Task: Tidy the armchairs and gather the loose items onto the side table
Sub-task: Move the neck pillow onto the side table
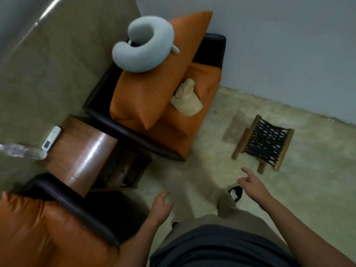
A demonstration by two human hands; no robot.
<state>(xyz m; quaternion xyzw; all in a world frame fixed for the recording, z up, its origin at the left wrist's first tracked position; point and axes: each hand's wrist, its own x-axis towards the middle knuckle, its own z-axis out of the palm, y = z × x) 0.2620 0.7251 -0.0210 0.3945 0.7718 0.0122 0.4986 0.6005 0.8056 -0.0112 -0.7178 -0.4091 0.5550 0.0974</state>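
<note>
remote (51, 138) and what looks like a bottle (25, 152) sit on table (81, 151); neck pillow (143, 47), cap (186, 100) remain on armchair (173, 120). our left hand (160, 207), right hand (252, 186): grip loose, open, empty.

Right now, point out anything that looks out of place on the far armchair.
On the far armchair, the loose orange cushion lies tilted across the seat, with a grey U-shaped neck pillow perched on top. A beige cap sits beside the cushion on the seat. Both hands are empty.
</note>
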